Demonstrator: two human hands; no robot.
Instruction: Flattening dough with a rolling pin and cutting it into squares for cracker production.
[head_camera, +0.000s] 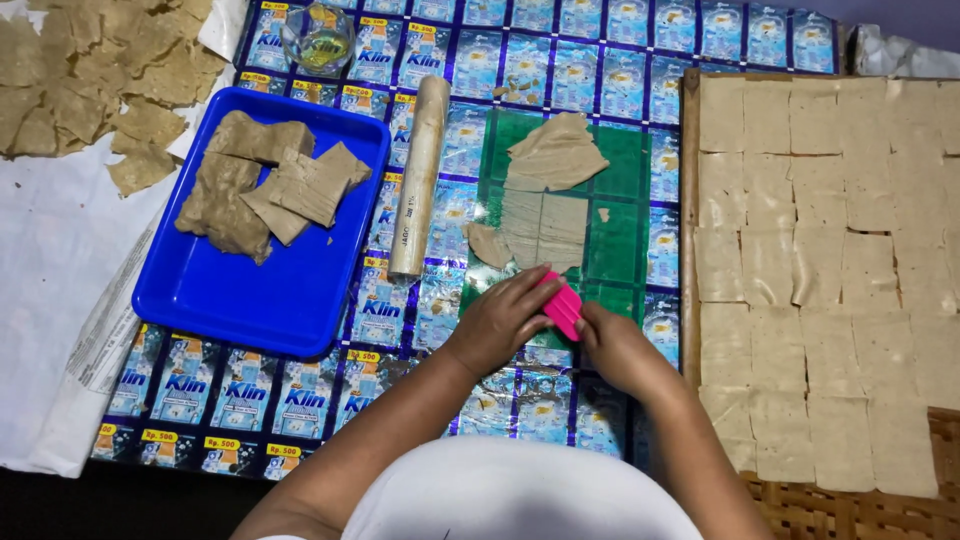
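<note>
Left hand (500, 322) | closed on pink scraper (562, 305) || right hand (612, 345) | gripping scraper's other end || scraper | at near edge of flat dough sheet (543, 228) on green mat (618, 240) || rolling pin (420, 175) | left of mat

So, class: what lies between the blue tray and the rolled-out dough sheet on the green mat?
A pale rolling pin lies lengthwise between the blue tray and the dough sheet, seen in the head view.

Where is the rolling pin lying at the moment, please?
In the head view, the rolling pin lies upright in the picture, left of centre, between the blue tray of dough on its left and the green mat with rolled dough on its right.
</note>
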